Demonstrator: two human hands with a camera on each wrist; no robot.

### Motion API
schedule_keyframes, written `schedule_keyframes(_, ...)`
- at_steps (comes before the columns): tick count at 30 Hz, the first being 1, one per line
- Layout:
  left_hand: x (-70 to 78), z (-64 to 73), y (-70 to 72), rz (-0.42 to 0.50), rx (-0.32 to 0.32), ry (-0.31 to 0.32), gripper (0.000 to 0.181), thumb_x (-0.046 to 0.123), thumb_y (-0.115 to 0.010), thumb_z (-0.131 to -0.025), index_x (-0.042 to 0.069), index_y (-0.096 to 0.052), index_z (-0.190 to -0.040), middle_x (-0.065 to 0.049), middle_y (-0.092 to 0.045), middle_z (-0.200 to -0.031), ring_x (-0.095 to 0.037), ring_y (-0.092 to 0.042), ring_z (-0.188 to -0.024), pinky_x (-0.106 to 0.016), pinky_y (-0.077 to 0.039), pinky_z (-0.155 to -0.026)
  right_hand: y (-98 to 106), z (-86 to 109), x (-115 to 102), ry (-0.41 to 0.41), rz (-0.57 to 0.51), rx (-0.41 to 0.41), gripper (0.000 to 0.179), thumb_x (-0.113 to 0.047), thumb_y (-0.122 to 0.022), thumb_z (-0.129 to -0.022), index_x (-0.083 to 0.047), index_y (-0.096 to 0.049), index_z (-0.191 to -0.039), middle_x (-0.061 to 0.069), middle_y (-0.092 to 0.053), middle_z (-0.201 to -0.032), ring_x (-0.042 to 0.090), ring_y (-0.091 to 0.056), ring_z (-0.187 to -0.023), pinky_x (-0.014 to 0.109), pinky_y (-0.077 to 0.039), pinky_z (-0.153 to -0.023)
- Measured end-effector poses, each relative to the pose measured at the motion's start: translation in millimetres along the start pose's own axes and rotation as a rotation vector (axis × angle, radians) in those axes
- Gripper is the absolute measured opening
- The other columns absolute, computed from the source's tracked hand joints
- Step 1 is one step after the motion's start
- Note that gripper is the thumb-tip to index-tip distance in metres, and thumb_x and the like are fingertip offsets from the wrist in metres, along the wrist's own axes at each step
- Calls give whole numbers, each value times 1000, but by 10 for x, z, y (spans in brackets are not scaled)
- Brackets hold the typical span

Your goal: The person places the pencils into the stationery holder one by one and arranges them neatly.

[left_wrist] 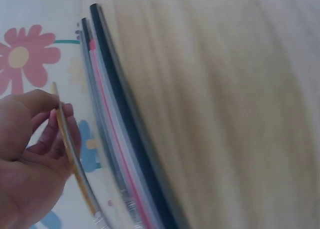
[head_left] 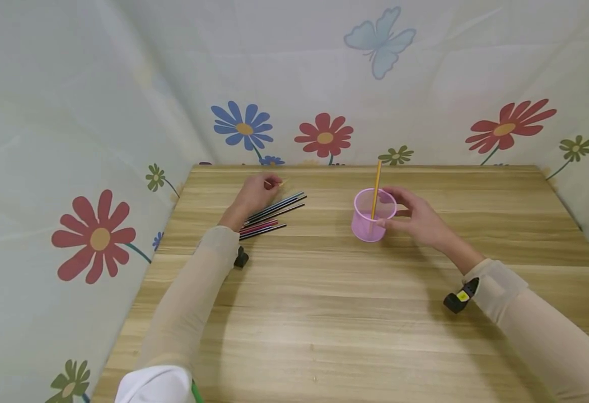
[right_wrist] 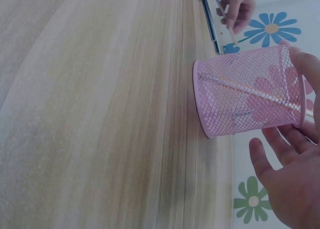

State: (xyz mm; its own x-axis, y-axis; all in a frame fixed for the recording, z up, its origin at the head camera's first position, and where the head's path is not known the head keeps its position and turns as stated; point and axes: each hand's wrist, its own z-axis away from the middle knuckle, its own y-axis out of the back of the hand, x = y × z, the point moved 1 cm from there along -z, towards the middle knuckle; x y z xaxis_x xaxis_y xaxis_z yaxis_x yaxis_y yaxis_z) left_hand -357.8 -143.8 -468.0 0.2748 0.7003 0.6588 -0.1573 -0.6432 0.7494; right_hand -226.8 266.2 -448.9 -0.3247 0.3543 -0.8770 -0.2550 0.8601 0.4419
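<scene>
My left hand is over the far left of the table, pinching a thin yellow pencil between thumb and fingers. Right beside that hand lies a loose group of pencils, dark, bluish and pinkish red, roughly side by side on the wood. A pink mesh pencil cup stands upright right of centre. My right hand holds the cup by its rim from the right, thumb and fingers spread around it. One yellow pencil leans inside the cup and sticks up above the rim.
The wood-grain table meets a pale curtain printed with flowers along its back and left edges. Black cameras sit on both wrists. A bit of something green shows by the left sleeve.
</scene>
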Motion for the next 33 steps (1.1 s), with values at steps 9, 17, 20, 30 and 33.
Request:
schedule_keyframes(9, 366, 25, 191, 90, 38, -79, 23, 12, -68, -105, 6, -71, -127, -7, -70, -114, -23, -66, -106, -41, -57, -96, 10, -10, 39, -9, 10, 8, 76, -3, -84, -90, 3, -45, -154, 24, -56, -148, 40, -54, -134, 62, -46, -110)
schedule_keyframes(17, 842, 105, 312, 202, 38, -184, 21, 19, -72, -104, 11, -71, -123, -3, -71, -112, -20, -70, -104, -38, -60, -92, 9, -14, 13, 8, 13, 2, 76, -2, -83, -90, 3, -44, -155, 22, -56, -147, 40, -53, -133, 60, -47, -109)
schedule_keyframes(20, 1043, 170, 323, 280, 24, -211, 20, 21, -72, -104, 13, -70, -122, -2, -70, -112, -19, -70, -104, -38, -60, -90, 5, -9, -2, 6, 12, 1, 76, -3, -83, -91, 3, -44, -155, 23, -56, -148, 39, -53, -134, 61, -46, -110)
schedule_keyframes(30, 1712, 354, 391, 447, 12, -347, 20, 22, -78, -99, 14, -70, -116, 0, -71, -108, -16, -70, -100, -33, -59, -88, 5, -8, -48, -3, 20, 1, 77, -2, -83, -91, 4, -42, -156, 25, -54, -150, 40, -51, -137, 61, -46, -110)
schedule_keyframes(33, 1873, 405, 381, 507, -1, -390, 21, 17, -78, -99, 9, -69, -116, -4, -71, -108, -19, -70, -99, -34, -59, -88, -6, 0, -44, 1, 22, -2, 78, -2, -83, -91, 5, -41, -157, 26, -53, -150, 41, -51, -136, 61, -47, -109)
